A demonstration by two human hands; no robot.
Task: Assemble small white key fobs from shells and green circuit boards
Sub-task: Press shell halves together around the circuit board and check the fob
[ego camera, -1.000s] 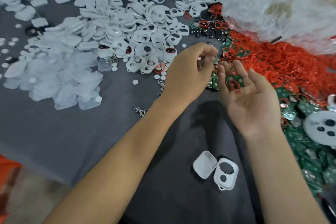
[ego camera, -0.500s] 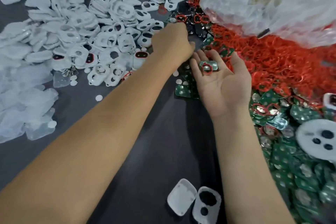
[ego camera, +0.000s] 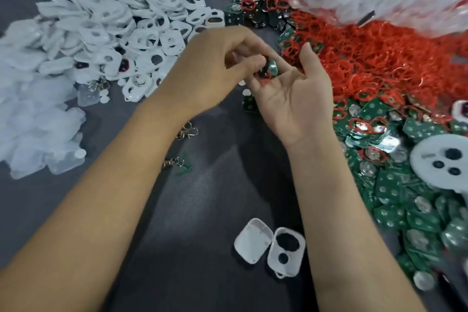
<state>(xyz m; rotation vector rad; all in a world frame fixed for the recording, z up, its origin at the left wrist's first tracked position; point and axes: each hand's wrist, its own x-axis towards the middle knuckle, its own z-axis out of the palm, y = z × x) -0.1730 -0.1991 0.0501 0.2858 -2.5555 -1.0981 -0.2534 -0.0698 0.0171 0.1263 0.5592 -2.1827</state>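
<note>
Green circuit board with silver coin cell and red rubber ring (ego camera: 269, 69) now pinched at left-hand fingertips, resting on right-hand fingers, frame centre, toward 12 o'clock. Half second ago it lay flat on open right palm while left hand reached into pile.

Left hand (ego camera: 215, 68): fingers curled, gripping board.
Right hand (ego camera: 293, 99): palm up, fingers loosely spread, cradling board from below.

Judgement: board picked, being oriented or ring seated.

White solid shell half (ego camera: 253, 240) and white two-hole shell half (ego camera: 286, 252) wait at 6 o'clock on dark grey table (ego camera: 177, 248), untouched; board likely goes there next.
</note>
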